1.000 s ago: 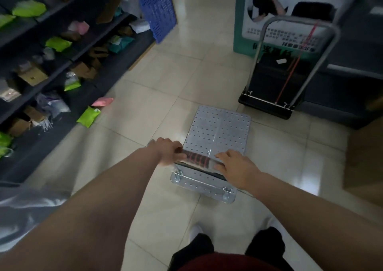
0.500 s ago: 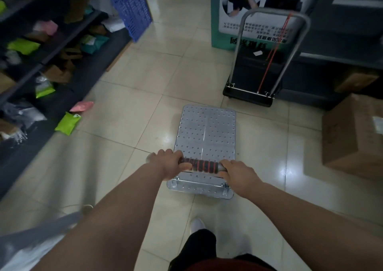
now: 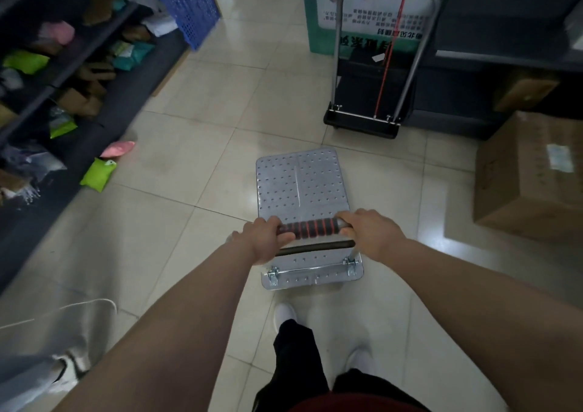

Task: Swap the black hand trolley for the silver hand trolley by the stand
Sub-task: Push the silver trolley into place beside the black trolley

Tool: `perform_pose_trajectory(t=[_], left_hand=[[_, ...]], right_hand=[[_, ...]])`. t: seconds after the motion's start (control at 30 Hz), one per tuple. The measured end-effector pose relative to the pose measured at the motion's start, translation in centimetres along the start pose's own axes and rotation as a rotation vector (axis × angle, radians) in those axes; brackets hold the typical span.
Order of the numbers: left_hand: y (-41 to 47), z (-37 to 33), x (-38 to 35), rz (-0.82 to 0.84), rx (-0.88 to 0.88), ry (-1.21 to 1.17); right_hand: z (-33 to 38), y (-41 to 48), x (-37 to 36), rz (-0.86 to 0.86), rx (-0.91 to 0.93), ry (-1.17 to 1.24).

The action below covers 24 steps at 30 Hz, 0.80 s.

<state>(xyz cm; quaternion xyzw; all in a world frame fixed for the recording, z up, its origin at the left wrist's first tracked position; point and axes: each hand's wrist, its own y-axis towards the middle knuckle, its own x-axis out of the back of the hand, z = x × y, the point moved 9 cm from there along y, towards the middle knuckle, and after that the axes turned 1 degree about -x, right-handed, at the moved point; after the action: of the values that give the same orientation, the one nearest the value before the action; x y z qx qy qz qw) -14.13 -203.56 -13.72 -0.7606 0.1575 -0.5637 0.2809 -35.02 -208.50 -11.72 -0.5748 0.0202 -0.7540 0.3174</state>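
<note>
On the tiled floor [image 3: 176, 172] ahead of me, my left hand [image 3: 263, 241] and right hand [image 3: 372, 233] each wrap their fingers tight around the silver hand trolley [image 3: 301, 187] handle, one at either end. The black hand trolley [image 3: 369, 96] stands beyond it, against the green stand [image 3: 318, 36].

The silver hand trolley [image 3: 299, 187] stands flat on the tiled floor [image 3: 195, 121], its perforated metal deck bare, its upright handle wrapped in a black-and-red ribbed grip. Just past its far edge, near but apart, the black hand trolley [image 3: 362, 102] is parked against the foot of the green-and-white stand [image 3: 318, 17], its dark deck low, grey tubular handle upright, a red cord running down it.
</note>
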Motion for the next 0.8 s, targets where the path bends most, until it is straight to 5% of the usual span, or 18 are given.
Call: perform_pose_trajectory(t=[0.3,0.53,0.8], left_hand=[[2.9,-6.3,0.6,-0.062,-0.023,-0.124],[8.1,-8.1,2.7,0.086,-0.129,-0.208],[12.7,-7.1,8.0,-0.062,-0.011,-0.14]], right_hand=[[-6.1,2.7,4.0,-0.034,-0.037,0.085],[-8.0,7.7,6.4,0.006,-0.057,0.064],[-8.3,14.9,9.7,-0.034,-0.033,0.058]])
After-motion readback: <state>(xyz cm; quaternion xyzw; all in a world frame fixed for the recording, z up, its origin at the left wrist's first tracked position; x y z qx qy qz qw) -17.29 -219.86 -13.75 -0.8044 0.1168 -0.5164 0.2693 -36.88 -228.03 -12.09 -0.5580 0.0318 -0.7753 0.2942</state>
